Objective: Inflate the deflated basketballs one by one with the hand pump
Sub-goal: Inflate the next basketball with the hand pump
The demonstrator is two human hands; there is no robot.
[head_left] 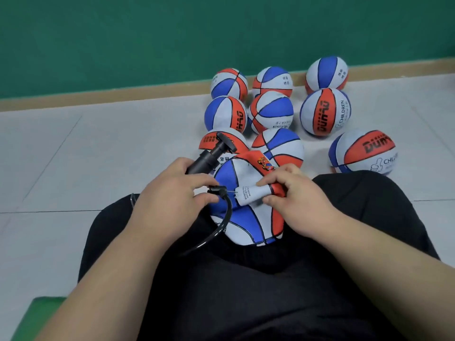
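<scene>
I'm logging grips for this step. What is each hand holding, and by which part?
Left hand pinches the needle end of the pump hose. Right hand pinches the deflated basketball by a folded white panel.

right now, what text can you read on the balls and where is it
"DUHAO": orange panel, mid-right ball
"CHILDREN": its white panel
"DUHA" and "CHIL", cut off: near-right ball
Small print on flat ball: too small to read
Chinese characters on back-middle ball: blurred
</scene>
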